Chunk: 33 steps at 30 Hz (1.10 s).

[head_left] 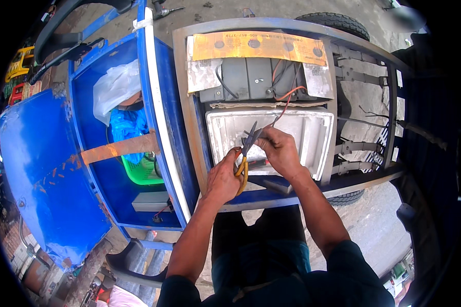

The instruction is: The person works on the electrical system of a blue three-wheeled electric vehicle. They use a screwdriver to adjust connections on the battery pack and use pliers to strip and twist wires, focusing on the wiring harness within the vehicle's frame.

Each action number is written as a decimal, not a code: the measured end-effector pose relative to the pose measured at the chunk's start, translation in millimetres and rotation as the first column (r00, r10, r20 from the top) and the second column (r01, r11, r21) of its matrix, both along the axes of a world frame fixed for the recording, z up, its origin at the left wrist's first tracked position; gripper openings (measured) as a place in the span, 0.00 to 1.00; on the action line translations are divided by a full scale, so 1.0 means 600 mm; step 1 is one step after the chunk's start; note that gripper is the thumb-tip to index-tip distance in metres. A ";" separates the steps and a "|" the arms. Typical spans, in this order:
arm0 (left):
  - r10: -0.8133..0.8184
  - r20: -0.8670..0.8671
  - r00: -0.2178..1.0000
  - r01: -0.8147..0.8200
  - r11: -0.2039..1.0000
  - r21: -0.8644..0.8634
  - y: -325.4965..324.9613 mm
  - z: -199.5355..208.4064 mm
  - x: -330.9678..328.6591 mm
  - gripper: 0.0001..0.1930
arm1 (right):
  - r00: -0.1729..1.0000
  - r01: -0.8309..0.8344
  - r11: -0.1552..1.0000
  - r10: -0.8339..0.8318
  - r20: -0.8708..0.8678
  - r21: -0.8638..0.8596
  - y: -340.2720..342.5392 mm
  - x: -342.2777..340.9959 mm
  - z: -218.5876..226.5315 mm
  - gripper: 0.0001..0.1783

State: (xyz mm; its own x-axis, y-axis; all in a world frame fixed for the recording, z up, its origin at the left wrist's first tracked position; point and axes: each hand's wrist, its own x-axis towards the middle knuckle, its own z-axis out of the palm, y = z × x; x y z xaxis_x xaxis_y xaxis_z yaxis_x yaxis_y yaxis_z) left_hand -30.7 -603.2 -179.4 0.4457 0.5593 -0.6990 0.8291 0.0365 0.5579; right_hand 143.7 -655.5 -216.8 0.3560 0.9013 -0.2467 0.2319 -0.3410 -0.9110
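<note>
Over the white foam tray, my left hand is wrapped round scissors with looped yellow handles and dark blades. The blades point away from me and stand apart at the tips. My right hand pinches the end of a cable close beside the blades; my fingers hide part of that end. From there a red and dark cable runs up to the dark grey batteries behind the tray. Whether the blades touch the cable, I cannot tell. A dark tool with some red lies in the tray below my hands.
A metal frame surrounds the tray and batteries, with a yellow cardboard strip across the back. To the left, an open blue compartment holds a green basket and plastic bags. Frame bars and tyres are at the right.
</note>
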 end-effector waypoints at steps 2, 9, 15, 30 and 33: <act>0.005 -0.028 1.000 -0.006 0.999 -0.049 0.002 0.008 0.002 0.34 | 0.999 -0.001 1.000 0.002 -0.034 0.004 0.000 0.000 0.001 0.09; 0.010 0.146 0.989 -0.027 0.993 0.116 -0.011 -0.033 -0.012 0.38 | 0.998 -0.047 0.992 0.052 -0.038 0.121 -0.003 0.015 -0.005 0.09; -0.069 0.061 0.996 0.043 0.935 0.352 0.000 -0.045 -0.005 0.34 | 0.965 -0.240 0.970 0.243 -0.102 0.038 0.018 0.053 0.009 0.09; 0.073 0.059 0.996 -0.077 0.995 0.067 -0.056 -0.015 0.008 0.28 | 0.880 -0.474 0.880 0.475 0.008 -0.030 0.014 0.067 -0.012 0.12; 0.136 0.193 0.972 -0.093 0.972 -0.216 -0.052 -0.038 -0.004 0.25 | 0.932 -0.354 0.931 0.344 -0.115 -0.084 0.015 0.060 -0.028 0.14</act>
